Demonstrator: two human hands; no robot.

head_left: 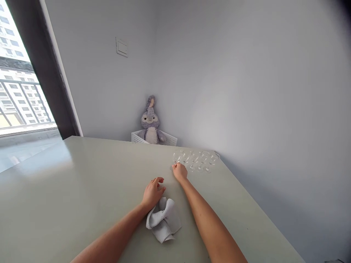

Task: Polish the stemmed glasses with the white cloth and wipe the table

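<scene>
Glass goblets [196, 160], right hand [179, 171] pinching one's base, left hand [153, 193] curled against terry towel [163, 220]

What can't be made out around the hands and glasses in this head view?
- Right hand: its fingers cover the foot of the leftmost glass, so a grip cannot be told.
- Row of clear stemmed glasses: too faint and small to show whether anything is inside.
- Grey cloth: the left hand covers its edge, so contact cannot be told.
- White basket: the plush rabbit and table edge hide its inside.
</scene>
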